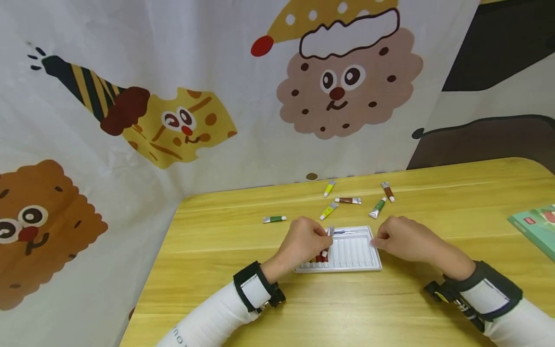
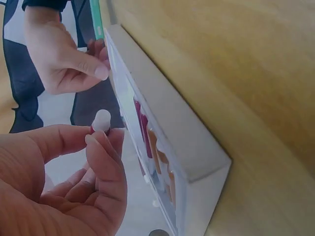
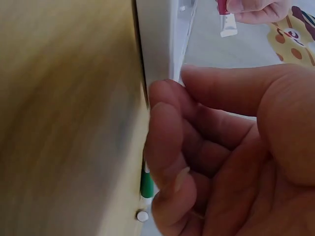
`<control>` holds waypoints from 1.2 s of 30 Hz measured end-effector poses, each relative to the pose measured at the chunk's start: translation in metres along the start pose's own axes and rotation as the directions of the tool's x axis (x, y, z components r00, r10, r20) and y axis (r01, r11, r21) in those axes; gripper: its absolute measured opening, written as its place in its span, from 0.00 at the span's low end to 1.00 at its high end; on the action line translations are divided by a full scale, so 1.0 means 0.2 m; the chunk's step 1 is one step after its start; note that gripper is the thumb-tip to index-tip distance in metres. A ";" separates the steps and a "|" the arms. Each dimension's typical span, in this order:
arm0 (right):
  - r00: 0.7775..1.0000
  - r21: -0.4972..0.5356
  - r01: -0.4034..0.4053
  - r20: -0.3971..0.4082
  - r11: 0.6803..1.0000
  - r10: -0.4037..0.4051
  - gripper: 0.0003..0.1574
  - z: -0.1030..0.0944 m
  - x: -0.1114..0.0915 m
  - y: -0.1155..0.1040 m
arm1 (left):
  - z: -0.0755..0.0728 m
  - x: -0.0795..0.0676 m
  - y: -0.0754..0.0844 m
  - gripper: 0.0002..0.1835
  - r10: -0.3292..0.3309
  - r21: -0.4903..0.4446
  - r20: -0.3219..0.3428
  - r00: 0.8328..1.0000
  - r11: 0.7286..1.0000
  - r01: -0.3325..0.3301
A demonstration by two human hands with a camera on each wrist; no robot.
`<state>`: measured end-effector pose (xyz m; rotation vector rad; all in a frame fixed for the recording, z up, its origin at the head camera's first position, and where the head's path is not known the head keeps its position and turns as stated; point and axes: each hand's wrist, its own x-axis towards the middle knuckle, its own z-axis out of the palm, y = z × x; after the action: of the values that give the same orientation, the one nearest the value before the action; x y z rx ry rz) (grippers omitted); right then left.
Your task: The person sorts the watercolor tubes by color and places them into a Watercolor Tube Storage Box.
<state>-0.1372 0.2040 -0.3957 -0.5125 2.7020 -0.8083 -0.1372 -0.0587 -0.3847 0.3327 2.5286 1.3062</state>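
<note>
A white plastic tray [image 1: 355, 253] with ribbed slots lies on the table, several red and orange-brown paint tubes [image 2: 155, 150] in its left slots. Over that left part, my left hand [image 1: 305, 241] pinches a dark red paint tube [image 3: 222, 7] between thumb and fingertips. The tube's white cap points toward me, and its flat silver end sticks out on the far side. At the tray's right edge, my right hand [image 1: 405, 238] holds the rim between thumb and index finger, the other fingers curled below in the right wrist view.
Beyond the tray lie loose tubes: yellow ones [image 1: 329, 189], brown ones [image 1: 349, 200] and green ones [image 1: 378, 208]. Another green tube [image 1: 274, 219] is left of them. A thin brush [image 1: 344, 232] lies in the tray's back slot. A mint-green box [image 1: 537, 226] sits at the far right.
</note>
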 end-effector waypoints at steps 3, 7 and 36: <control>1.000 0.011 -0.023 0.010 1.000 0.023 0.30 0.01 -0.01 0.00 | 0.01 0.01 -0.01 0.16 -0.021 0.010 0.024 0.999 1.000 0.021; 0.999 0.015 -0.038 0.010 0.999 0.038 0.30 0.02 -0.01 0.01 | 0.03 0.01 -0.01 0.19 -0.045 0.019 0.060 0.997 0.999 0.044; 0.999 0.052 -0.043 0.026 0.998 0.042 0.24 0.04 0.00 0.01 | 0.06 0.07 0.00 0.18 -0.155 0.153 0.132 0.979 0.979 0.135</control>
<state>-0.1354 0.2024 -0.4030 -0.4487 2.6516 -0.8530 -0.1458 -0.0454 -0.3922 0.2557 2.4785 1.0125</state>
